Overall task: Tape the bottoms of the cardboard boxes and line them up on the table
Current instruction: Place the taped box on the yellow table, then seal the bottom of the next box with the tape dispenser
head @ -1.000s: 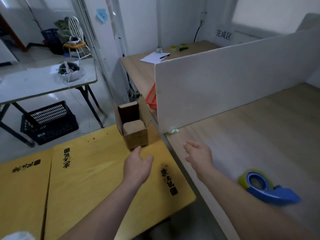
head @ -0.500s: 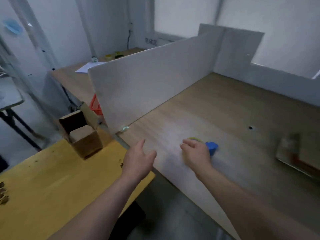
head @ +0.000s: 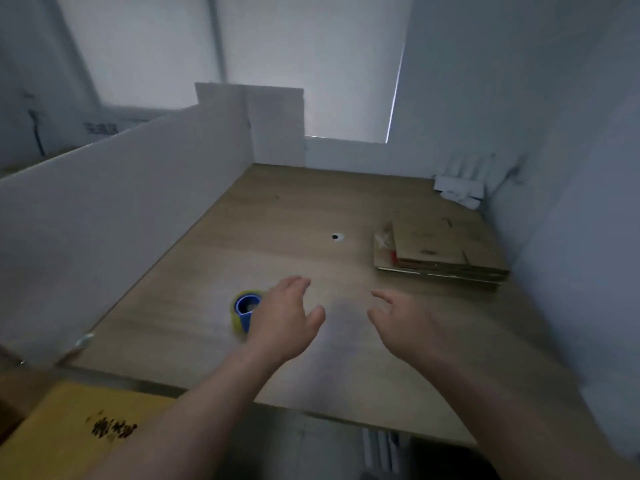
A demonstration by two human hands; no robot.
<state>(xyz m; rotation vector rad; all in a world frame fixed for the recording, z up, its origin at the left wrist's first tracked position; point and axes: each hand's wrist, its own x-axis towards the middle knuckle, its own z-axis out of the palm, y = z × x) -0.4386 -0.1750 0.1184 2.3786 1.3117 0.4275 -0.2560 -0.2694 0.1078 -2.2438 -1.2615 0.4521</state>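
Observation:
A stack of flattened cardboard boxes (head: 440,258) lies on the wooden table (head: 294,216) at the far right, close to the right wall. A blue tape dispenser with a yellowish roll (head: 245,313) stands on the table at centre left, partly hidden behind my left hand (head: 287,318). That hand hovers over the table with relaxed fingers and holds nothing. My right hand (head: 403,318) floats a little to the right, fingers spread and empty, well short of the cardboard stack.
A white partition board (head: 114,216) walls the table's left side and another white panel (head: 277,123) stands at the back. White paper items (head: 459,190) lie in the far right corner. A yellow surface with black print (head: 72,434) sits at lower left.
My view has swung right from the yellow table and its small assembled box to the wooden table. Both hands moved along, empty, and the flat cardboard stack came into view.

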